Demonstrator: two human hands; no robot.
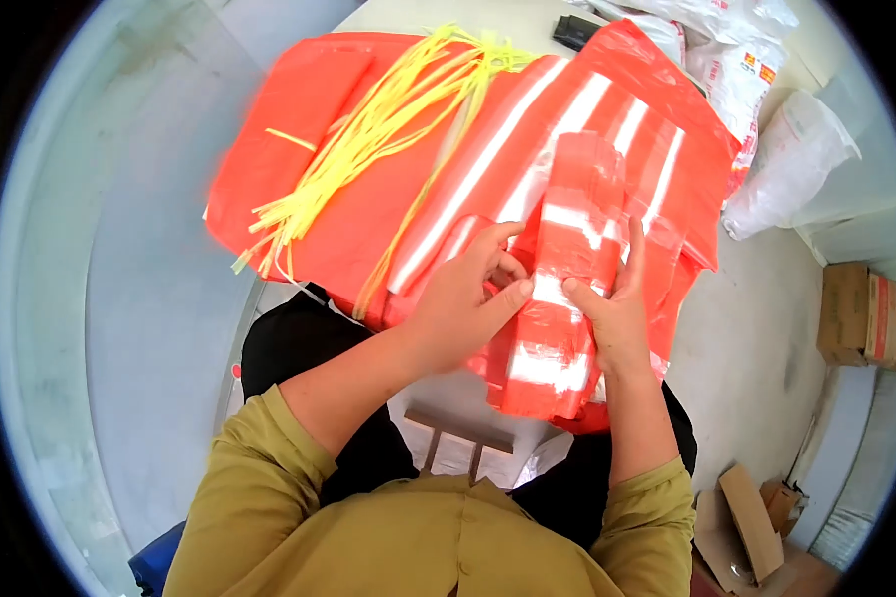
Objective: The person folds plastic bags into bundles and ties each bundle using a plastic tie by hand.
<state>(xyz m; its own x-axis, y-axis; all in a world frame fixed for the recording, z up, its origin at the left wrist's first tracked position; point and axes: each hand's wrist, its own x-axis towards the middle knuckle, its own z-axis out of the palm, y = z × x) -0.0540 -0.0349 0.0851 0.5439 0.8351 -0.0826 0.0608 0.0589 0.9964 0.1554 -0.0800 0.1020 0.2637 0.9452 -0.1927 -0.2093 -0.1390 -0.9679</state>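
A long folded bundle of red plastic bags (pixel 572 214) lies over a larger stack of red plastic, slanting between my two hands. My right hand (pixel 612 308) grips its right side, thumb on top and fingers along the edge. At the bundle's left edge is my left hand (pixel 473 289), fingers bent and apart, the thumb tip at the plastic. Beneath are flat red plastic sheets (pixel 338 224), with shiny folded strips in the middle. A bunch of yellow plastic ties (pixel 368 139) is spread across the sheets, left of my hands.
White printed sacks (pixel 732 75) and a translucent bag (pixel 791 159) are at the upper right. A small black object (pixel 573 33) sits on the table's far side. Cardboard boxes (pixel 846 313) stand at the right, with an opened carton (pixel 747 522) lower down.
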